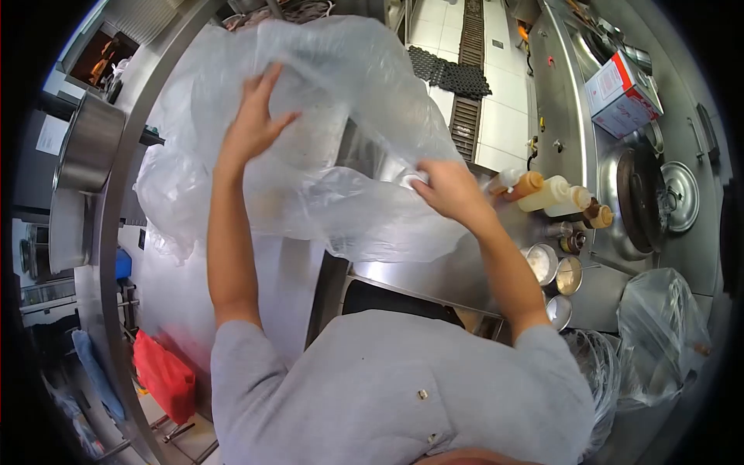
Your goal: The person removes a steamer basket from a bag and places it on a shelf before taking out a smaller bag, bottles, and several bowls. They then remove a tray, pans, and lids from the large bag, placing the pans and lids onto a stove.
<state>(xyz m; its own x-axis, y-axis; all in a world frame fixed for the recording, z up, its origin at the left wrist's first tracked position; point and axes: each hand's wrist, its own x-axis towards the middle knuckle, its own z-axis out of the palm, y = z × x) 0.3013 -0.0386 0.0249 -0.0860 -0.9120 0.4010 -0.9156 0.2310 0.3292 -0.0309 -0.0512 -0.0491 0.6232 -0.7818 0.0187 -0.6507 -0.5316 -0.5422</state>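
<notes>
A large, clear plastic bag (333,85) spreads in loose folds over the steel counter in front of me. My left hand (257,116) is open against its upper left part, thumb and fingers apart. My right hand (453,190) is closed on the bag's edge at the right, close to several squeeze bottles (554,196). Between my hands the film hangs slack, and the metal surface shows through it. The lower folds of the bag drape towards my front.
Round containers of white and tan contents (540,263) stand right of my forearm. Farther right are a red and white box (620,93), a metal lid (680,198) and a filled clear bag (663,333). A steel shelf with a pot (91,143) runs along my left.
</notes>
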